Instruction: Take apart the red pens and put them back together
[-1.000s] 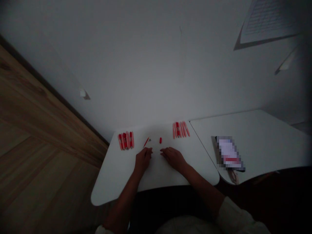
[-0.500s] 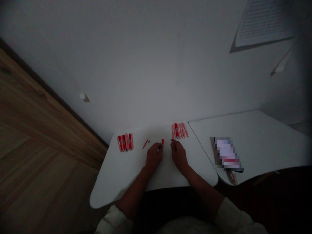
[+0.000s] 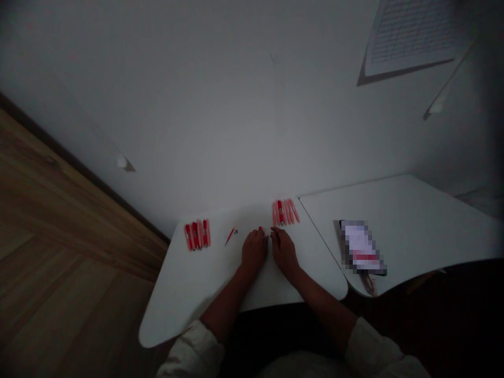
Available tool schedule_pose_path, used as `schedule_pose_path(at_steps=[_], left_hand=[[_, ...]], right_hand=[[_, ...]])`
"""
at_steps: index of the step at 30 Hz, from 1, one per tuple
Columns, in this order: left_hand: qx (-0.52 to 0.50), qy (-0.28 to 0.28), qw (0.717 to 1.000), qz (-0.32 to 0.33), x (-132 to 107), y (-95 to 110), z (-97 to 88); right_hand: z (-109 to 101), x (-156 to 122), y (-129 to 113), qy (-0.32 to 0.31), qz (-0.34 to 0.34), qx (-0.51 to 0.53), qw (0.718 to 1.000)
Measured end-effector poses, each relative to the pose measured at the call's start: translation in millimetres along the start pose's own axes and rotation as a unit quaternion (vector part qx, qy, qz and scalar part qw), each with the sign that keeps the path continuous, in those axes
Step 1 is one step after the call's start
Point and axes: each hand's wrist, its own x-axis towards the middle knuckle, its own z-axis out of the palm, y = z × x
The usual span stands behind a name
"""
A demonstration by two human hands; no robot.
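Currently, the left hand (image 3: 254,253) is cupping a small red piece (image 3: 260,228), its tip just showing past the fingers, though dim light hides whether the grip is closed; the right hand (image 3: 284,253) is curling beside it, equally unclear, below a row of red pens (image 3: 285,211) on the white surface (image 3: 189,307).

No text can be read here. The sheet (image 3: 409,37) on the wall carries rows of fine print, too dark and small to make out. The flat item (image 3: 360,247) on the right-hand surface (image 3: 394,210) is pixelated, with a red band across it. Any markings on the red pens (image 3: 197,234) are too small to tell.
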Motion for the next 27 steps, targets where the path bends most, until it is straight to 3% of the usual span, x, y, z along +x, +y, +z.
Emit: schedule_pose_path(at_steps=[11,17,24,27], left_hand=[[-0.055,0.018,0.998,-0.031,1,1,-5.3],[-0.157,0.057,0.982,-0.088,0,1,-20.3],[-0.247,0.072,0.952,-0.166,-21,-23,-49.7],[-0.289,0.060,0.935,-0.198,-31,-34,-59.6]], right_hand=[[0,0,2,-0.013,0.004,-0.013,1.000],[-2,0,0,-0.014,-0.007,-0.014,1.000],[-5,0,-8,-0.025,-0.041,0.016,0.999],[-6,-1,-9,-0.056,-0.057,0.033,0.996]])
